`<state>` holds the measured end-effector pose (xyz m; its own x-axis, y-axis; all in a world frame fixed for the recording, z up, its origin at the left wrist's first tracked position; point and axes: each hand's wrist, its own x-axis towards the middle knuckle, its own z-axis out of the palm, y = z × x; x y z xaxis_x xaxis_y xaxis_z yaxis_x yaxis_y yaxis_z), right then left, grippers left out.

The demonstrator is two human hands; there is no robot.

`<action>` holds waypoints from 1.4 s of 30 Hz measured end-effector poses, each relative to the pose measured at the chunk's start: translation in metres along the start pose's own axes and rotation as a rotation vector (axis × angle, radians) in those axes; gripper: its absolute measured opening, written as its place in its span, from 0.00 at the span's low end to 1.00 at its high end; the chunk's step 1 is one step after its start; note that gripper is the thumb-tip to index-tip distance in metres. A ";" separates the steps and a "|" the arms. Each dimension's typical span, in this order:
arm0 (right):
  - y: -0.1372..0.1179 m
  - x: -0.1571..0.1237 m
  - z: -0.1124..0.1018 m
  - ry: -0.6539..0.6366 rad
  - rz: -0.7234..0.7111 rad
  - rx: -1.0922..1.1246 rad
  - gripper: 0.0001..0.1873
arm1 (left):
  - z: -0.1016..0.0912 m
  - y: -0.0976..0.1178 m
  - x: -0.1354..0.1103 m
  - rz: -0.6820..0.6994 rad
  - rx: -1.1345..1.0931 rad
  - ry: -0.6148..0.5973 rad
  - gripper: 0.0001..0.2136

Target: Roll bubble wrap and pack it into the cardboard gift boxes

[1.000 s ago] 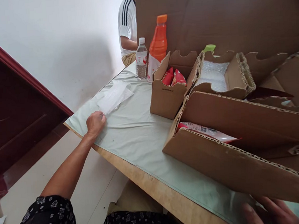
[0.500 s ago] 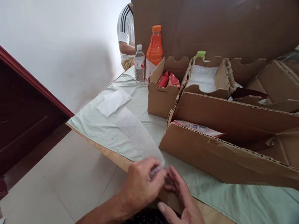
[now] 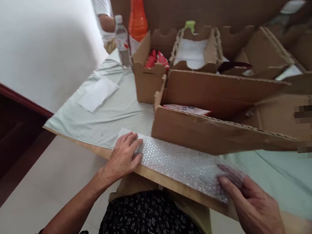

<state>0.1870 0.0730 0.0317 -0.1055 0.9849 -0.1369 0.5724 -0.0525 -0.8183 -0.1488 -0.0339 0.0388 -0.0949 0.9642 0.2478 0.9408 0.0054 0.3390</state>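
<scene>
A long strip of clear bubble wrap (image 3: 175, 158) lies stretched along the front edge of the table. On its left end my left hand (image 3: 125, 153) rests palm down, fingers extended and slightly apart. At the other end, my right hand (image 3: 249, 199) pinches the wrap, its thumb on top and its fingers seen blurred through or behind the plastic. Right behind the strip stands a long open cardboard box (image 3: 189, 127) holding a white and red printed packet (image 3: 186, 109).
Smaller cardboard boxes stand behind, one with red packets (image 3: 157, 59), another with folded bubble wrap (image 3: 191, 51). A water bottle (image 3: 122, 42) and an orange bottle (image 3: 138, 19) are at the back. White sheets (image 3: 98, 94) lie left. A person's arm (image 3: 107, 22) shows beyond.
My hands were close together at the wrap's near end. They are now apart, left hand on the left end, right hand at the right, with the strip spread between them. The view has shifted.
</scene>
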 end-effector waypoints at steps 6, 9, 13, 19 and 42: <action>0.026 -0.008 -0.043 0.232 -0.116 -0.326 0.29 | 0.014 0.034 -0.009 0.103 0.003 0.049 0.13; 0.019 -0.017 -0.037 0.404 -0.385 -0.440 0.24 | 0.015 0.054 -0.015 0.142 -0.037 0.104 0.14; -0.008 -0.027 0.004 0.178 -0.690 -0.452 0.17 | 0.024 0.070 -0.013 0.278 -0.085 -0.004 0.16; 0.014 -0.030 0.009 -0.039 -0.695 -0.581 0.18 | 0.029 0.045 -0.020 0.389 -0.067 -0.145 0.20; 0.031 0.006 -0.053 0.085 -0.308 -0.262 0.14 | 0.011 0.026 -0.005 -0.124 -0.057 0.152 0.02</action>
<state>0.2473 0.0865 0.0351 -0.2431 0.9587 0.1477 0.7134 0.2799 -0.6425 -0.1206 -0.0356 0.0368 -0.2611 0.9058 0.3338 0.8993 0.1025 0.4252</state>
